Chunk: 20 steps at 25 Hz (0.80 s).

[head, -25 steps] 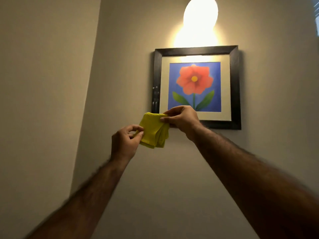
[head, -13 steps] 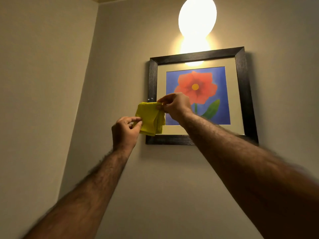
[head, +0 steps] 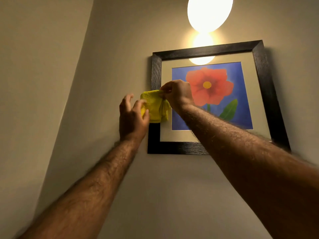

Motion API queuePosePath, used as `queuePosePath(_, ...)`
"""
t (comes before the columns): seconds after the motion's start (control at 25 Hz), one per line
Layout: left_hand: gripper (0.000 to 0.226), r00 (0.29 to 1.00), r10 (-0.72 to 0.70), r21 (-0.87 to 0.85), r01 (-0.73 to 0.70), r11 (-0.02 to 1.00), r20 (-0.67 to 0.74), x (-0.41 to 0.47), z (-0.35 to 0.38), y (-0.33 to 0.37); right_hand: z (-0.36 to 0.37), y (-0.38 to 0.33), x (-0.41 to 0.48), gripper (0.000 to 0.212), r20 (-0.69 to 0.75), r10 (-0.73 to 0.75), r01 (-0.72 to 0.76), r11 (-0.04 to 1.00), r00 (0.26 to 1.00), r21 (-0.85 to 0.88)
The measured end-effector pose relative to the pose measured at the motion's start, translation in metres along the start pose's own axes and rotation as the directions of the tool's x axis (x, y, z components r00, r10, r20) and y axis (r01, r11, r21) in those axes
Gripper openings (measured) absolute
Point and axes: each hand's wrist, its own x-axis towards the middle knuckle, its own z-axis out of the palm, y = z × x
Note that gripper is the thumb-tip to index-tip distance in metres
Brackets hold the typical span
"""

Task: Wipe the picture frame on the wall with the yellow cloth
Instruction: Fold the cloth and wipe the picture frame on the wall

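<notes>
Against the picture frame's point(head: 262, 80) left edge, yellow cloth point(head: 155, 107) pinched at its top corner by the right hand point(head: 177, 94), left hand point(head: 133, 116) now spread open beside it, no longer pinching, no legible writing.

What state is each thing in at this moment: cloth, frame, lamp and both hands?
yellow cloth: folded, hanging from the right hand's pinch, in front of the frame's left side.
picture frame: hung on the wall, glass reflecting the lamp.
wall lamp: lit.
right hand: grip shut on the cloth's top corner.
left hand: fingers spread, open, at the cloth's left edge; blurred.
</notes>
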Motion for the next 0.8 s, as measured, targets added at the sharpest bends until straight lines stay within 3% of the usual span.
queuePosePath(0.08, 0.048, 0.966, 0.256, 0.087, -0.259, 0.962, 0.035, 0.004, 0.007, 0.005, -0.001, 0.000, 0.000, 0.025, -0.010, -0.053, 0.052, 0.997, 0.999, -0.052)
queuePosePath(0.16, 0.056, 0.913, 0.374, 0.034, -0.384, 0.923, 0.165, 0.005, 0.015, 0.013, -0.003, 0.002, -0.002, 0.029, 0.004, -0.106, 0.105, 0.990, 0.994, -0.095)
queuePosePath(0.28, 0.061, 0.892, 0.331, 0.016, -0.353, 0.935, 0.309, -0.001, 0.022, 0.015, -0.023, 0.021, -0.006, 0.047, -0.064, -0.193, 0.174, 0.958, 0.979, -0.227)
queuePosePath(0.44, 0.092, 0.890, 0.281, 0.111, -0.340, 0.934, 0.359, -0.005, 0.026, 0.015, -0.113, 0.102, -0.022, 0.078, -0.222, -0.246, 0.100, 0.849, 0.943, -0.519)
queuePosePath(0.64, 0.096, 0.916, 0.192, 0.074, -0.232, 0.970, 0.353, -0.004, 0.031, 0.027, -0.191, 0.185, -0.075, 0.098, -0.088, -0.036, -0.034, 0.737, 0.995, -0.675)
queuePosePath(0.8, 0.099, 0.915, 0.174, 0.180, -0.252, 0.951, 0.363, -0.010, 0.033, 0.031, -0.178, 0.208, -0.101, 0.108, -0.021, 0.046, -0.048, 0.763, 0.999, -0.645)
